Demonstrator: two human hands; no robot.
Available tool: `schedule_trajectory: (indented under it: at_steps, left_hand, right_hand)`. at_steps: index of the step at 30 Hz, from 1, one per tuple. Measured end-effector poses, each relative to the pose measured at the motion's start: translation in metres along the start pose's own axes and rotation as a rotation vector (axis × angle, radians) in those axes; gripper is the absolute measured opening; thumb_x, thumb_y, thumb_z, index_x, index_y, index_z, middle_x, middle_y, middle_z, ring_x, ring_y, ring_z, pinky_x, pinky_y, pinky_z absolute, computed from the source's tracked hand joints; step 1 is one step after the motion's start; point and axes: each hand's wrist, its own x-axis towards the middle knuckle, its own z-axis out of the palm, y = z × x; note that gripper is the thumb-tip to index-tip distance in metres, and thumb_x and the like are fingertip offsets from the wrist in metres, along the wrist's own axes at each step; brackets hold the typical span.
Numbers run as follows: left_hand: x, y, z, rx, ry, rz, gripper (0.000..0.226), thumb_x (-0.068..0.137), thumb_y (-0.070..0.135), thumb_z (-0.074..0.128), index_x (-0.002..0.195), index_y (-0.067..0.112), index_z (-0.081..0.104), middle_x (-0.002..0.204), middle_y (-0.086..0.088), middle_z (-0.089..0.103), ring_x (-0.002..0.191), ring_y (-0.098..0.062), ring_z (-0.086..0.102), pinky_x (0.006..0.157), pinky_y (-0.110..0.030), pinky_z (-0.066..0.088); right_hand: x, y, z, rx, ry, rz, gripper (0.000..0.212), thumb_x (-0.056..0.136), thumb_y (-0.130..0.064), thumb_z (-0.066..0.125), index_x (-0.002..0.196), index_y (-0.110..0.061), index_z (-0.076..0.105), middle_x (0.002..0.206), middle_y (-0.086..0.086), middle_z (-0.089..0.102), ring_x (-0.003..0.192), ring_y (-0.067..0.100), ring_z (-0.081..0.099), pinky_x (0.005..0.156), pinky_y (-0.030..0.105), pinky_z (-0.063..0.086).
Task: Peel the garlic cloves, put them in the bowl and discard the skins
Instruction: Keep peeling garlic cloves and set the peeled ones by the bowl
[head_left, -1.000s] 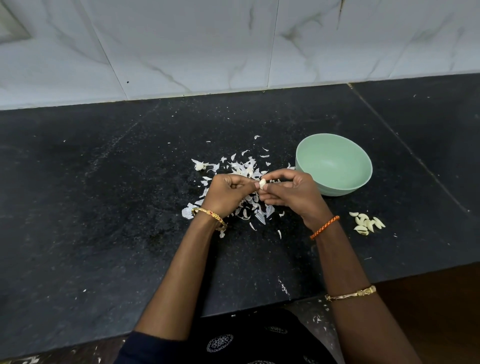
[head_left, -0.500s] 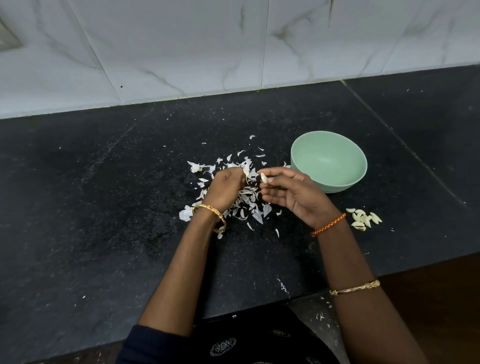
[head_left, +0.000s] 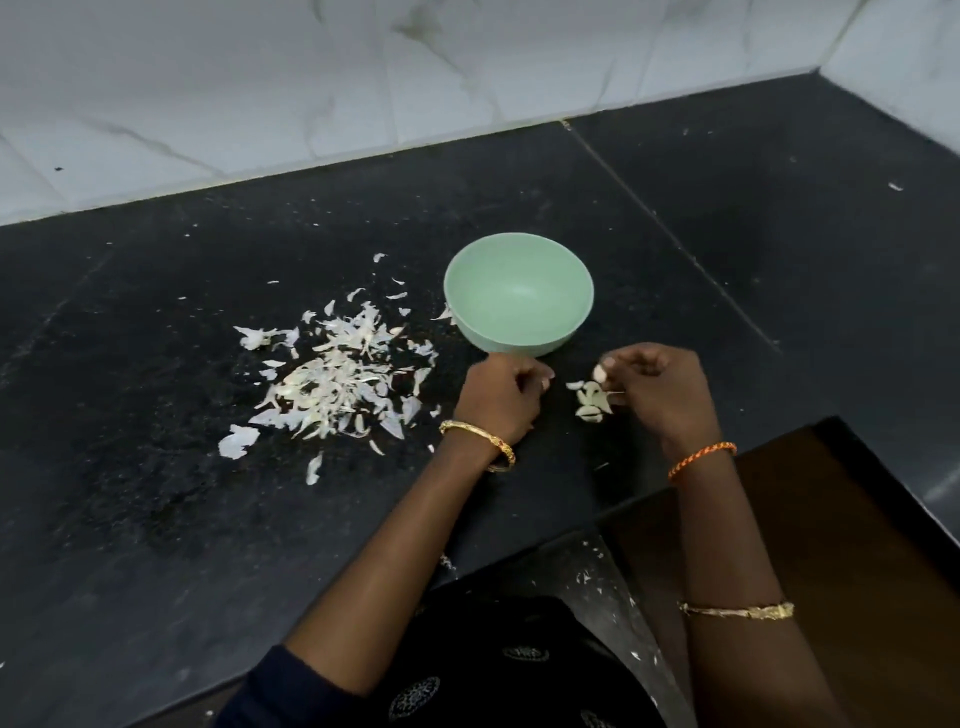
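- Head view: a black stone worktop (head_left: 156, 519) is seen from above, backed by white marbled wall tiles (head_left: 311, 78) along its far edge.
- A pale green bowl (head_left: 470, 332) stands near the middle of the worktop; nothing can be made out inside it.
- A heap of garlic skins (head_left: 332, 384) is spread on the worktop to the left of the bowl, with stray flakes reaching toward the bowl's wall.
- A small cluster of peeled cloves (head_left: 592, 400) lies on the worktop just in front of the bowl, close to the near edge and between the two hands.
- The right hand (head_left: 662, 389) is held over that cluster, its grip pinched on a single pale garlic clove (head_left: 599, 371) at the fingertips (head_left: 610, 361).
- The left hand (head_left: 501, 397) is rested beside the cluster with its fingers curled in; whether anything is held in that grip cannot be told.
- The step in hand is judged to be the setting down of a peeled clove with the others, or the gathering of them.
- Peeling appears largely done, yet no clove has been placed in the bowl and the skins are not discarded.
- The next move would call for the loose cloves to be gathered without scattering, lifted over the rim and released inside.
- After that, the light skins would need sweeping together toward the near edge.
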Motion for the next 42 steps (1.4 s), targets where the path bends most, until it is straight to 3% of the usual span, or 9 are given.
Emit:
schedule_trajectory:
  at_steps: [3,6,13,22,28,33,37,40,42]
  left_hand:
    - [0.001,0.006,0.025,0.165,-0.107,-0.031,0.055,0.076,0.017,0.079,0.126,0.01,0.058,0.114,-0.008,0.058,0.098,-0.023,0.06,0.089,-0.03,0.048]
    - [0.005,0.008,0.042,0.277,-0.14,-0.068,0.077,0.066,0.021,0.085,0.134,0.008,0.049,0.127,-0.013,0.043,0.108,-0.03,0.054,0.097,-0.039,0.045]
    - [0.007,0.012,0.052,0.205,-0.058,-0.046,0.052,0.064,0.008,0.085,0.112,0.006,0.065,0.109,-0.014,0.058,0.086,-0.024,0.059,0.082,-0.032,0.049]
    - [0.009,0.009,0.055,0.138,-0.014,-0.048,0.055,0.062,0.005,0.086,0.113,0.006,0.065,0.097,-0.012,0.064,0.076,-0.015,0.053,0.077,-0.028,0.048]
    - [0.013,0.005,0.041,-0.07,-0.017,-0.163,0.025,0.082,0.01,0.072,0.106,0.01,0.067,0.08,-0.003,0.069,0.066,-0.008,0.06,0.078,-0.025,0.052]
    - [0.012,0.004,0.036,-0.03,0.036,-0.139,0.015,0.089,0.002,0.058,0.098,0.007,0.069,0.076,-0.007,0.07,0.061,-0.011,0.064,0.06,-0.018,0.053]
    - [0.004,0.006,0.029,-0.07,0.085,-0.094,0.007,0.086,0.002,0.065,0.084,0.005,0.07,0.069,-0.008,0.07,0.053,-0.013,0.064,0.05,-0.019,0.052]
    - [-0.001,0.007,0.012,-0.07,0.109,-0.102,0.024,0.085,0.021,0.071,0.067,0.006,0.067,0.052,-0.001,0.064,0.039,-0.01,0.055,0.044,-0.017,0.045]
    - [-0.002,0.006,-0.009,-0.005,0.084,-0.086,0.035,0.091,0.028,0.062,0.062,0.009,0.064,0.045,0.003,0.059,0.034,-0.005,0.049,0.042,-0.015,0.04]
  right_hand:
    - [0.011,0.015,-0.023,-0.137,0.039,0.059,0.017,0.09,-0.005,0.063,0.077,-0.015,0.068,0.078,0.006,0.068,0.075,0.019,0.066,0.079,0.038,0.058]
    - [0.014,0.022,-0.03,-0.2,-0.007,0.072,0.013,0.091,-0.006,0.062,0.082,-0.014,0.068,0.077,0.001,0.066,0.073,0.013,0.064,0.082,0.037,0.058]
    - [0.014,0.022,-0.026,-0.272,-0.062,0.005,0.014,0.092,-0.004,0.058,0.093,-0.009,0.071,0.088,0.006,0.069,0.083,0.017,0.065,0.082,0.032,0.056]
    - [0.016,0.012,-0.023,-0.472,-0.265,-0.072,0.027,0.086,0.002,0.055,0.108,-0.008,0.068,0.096,0.004,0.062,0.082,0.01,0.056,0.055,0.004,0.039]
    - [0.019,0.006,-0.015,-0.421,-0.117,-0.115,0.009,0.087,-0.005,0.061,0.087,-0.007,0.069,0.081,0.008,0.068,0.067,0.011,0.058,0.06,0.014,0.046]
    - [0.018,-0.002,-0.002,-0.387,-0.05,-0.17,0.013,0.084,-0.003,0.057,0.076,-0.009,0.065,0.07,0.003,0.061,0.064,0.012,0.056,0.063,0.024,0.044]
    - [0.012,-0.009,0.01,-0.247,0.194,-0.302,0.018,0.077,0.002,0.054,0.068,-0.012,0.06,0.075,0.005,0.061,0.068,0.016,0.057,0.062,0.024,0.044]
    - [0.003,-0.028,0.019,0.095,0.373,-0.456,0.018,0.073,0.004,0.045,0.065,-0.007,0.057,0.06,-0.004,0.055,0.052,0.007,0.049,0.05,0.015,0.038]
    - [-0.001,-0.043,0.028,0.256,0.43,-0.565,0.021,0.073,0.005,0.042,0.065,-0.008,0.056,0.058,-0.003,0.053,0.05,0.012,0.049,0.046,0.021,0.037]
